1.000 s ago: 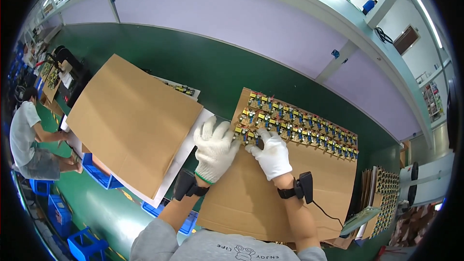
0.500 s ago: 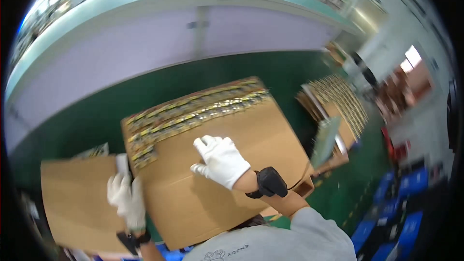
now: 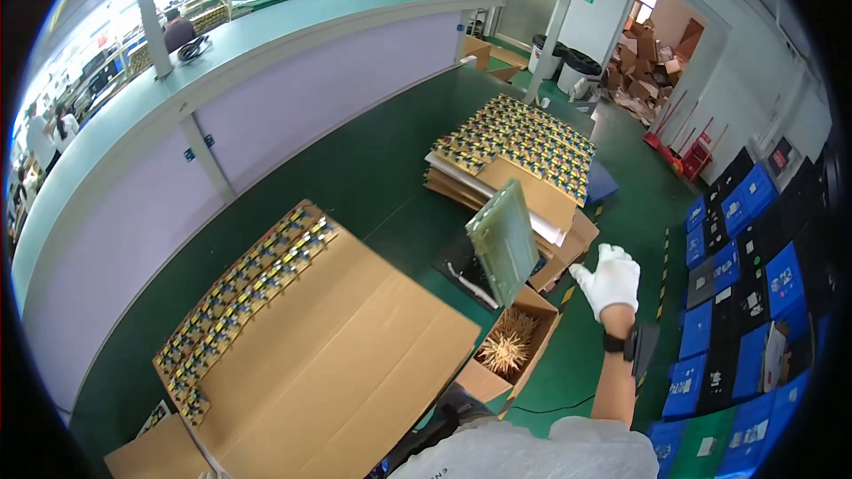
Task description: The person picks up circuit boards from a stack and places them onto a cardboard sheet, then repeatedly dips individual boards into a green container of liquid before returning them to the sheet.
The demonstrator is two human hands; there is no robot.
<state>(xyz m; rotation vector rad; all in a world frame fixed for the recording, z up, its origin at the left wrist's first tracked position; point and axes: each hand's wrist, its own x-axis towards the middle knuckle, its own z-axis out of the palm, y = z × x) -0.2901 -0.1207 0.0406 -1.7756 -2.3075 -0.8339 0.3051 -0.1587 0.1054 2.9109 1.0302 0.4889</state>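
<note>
White knit glove fabric covers the right hand (image 3: 609,279), raised at the end of a bare forearm that rises almost straight from the lower edge, a black strap and black device (image 3: 641,348) at the wrist. The hand's back shows; its fingers point up and away, slightly bent and parted, the thumb spread to the left. They stand open, with nothing visible in their hold. The left hand is out of view, and the state of its fingers cannot be told.

Just left of the right fingers, a translucent pale-green rectangular panel (image 3: 502,244) stands tilted. Beyond it, up and to the left, small yellow, blue and black circuit boards (image 3: 525,144) cover the top of a layered cardboard stack (image 3: 457,188). More circuit boards, well to the left of the fingers and lower, line the far side of a large flat brown cardboard sheet (image 3: 346,346), most of it bare.

Below and left of the fingers, an open brown cardboard box (image 3: 543,321) holds a bundle of thin pale sticks (image 3: 503,352). To their right, beyond yellow-and-black floor tape (image 3: 664,275), stand stacked blue and black crates (image 3: 751,198).
</note>
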